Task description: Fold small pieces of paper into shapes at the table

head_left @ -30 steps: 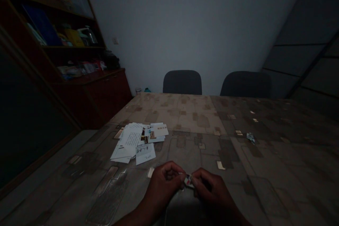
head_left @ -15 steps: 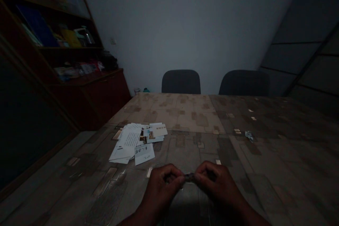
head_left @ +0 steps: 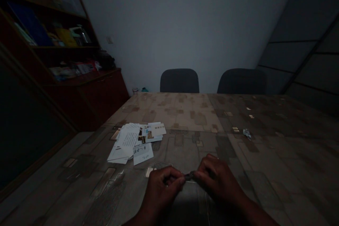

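In a dim room, a person's left hand (head_left: pixel 162 185) and right hand (head_left: pixel 219 178) meet above the near side of a counter (head_left: pixel 190 107) covered in a rectangle pattern, each pinching one end of a small dark object (head_left: pixel 189 176) between thumb and fingers, its details too dark to make out. Beyond the left hand lies a loose, overlapping spread of white printed papers (head_left: pixel 129 141), while a small crumpled scrap (head_left: pixel 247 133) rests well apart to the right. Two dark chairs (head_left: pixel 179 80) stand at the far edge, before a pale wall (head_left: pixel 180 21).
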A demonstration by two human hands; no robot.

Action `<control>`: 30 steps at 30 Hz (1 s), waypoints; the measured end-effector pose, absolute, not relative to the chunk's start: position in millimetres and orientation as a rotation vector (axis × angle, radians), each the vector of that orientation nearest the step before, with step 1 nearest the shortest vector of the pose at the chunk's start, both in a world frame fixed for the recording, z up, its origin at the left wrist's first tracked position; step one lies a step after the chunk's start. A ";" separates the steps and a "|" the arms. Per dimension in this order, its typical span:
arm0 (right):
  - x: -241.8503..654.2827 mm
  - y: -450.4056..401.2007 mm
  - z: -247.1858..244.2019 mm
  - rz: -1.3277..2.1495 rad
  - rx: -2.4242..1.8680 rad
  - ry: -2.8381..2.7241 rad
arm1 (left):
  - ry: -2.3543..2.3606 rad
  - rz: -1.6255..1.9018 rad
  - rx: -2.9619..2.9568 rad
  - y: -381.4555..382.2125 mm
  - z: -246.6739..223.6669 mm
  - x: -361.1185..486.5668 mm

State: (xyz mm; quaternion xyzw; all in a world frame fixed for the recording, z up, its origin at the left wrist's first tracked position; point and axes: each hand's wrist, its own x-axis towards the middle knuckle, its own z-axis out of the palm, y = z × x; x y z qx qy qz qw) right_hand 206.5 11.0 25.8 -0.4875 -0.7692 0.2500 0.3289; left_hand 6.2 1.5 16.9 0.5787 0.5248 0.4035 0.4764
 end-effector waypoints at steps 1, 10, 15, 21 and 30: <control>207.2 11.4 26.1 0.665 -1.268 -2.020 | 1.275 0.972 1.390 1.8 16.4 6.7; 208.7 10.9 31.7 1.040 -1.296 -1.685 | 1.215 0.956 1.366 3.5 12.8 4.4; 202.9 9.2 34.7 0.984 -1.179 -1.852 | 1.142 0.939 1.460 0.7 11.2 1.0; 200.5 9.4 29.6 0.928 -1.162 -1.930 | 1.025 0.869 1.345 -1.5 4.2 2.5; 204.8 11.5 34.2 1.052 -1.132 -1.966 | 1.156 0.861 1.430 4.2 13.1 5.0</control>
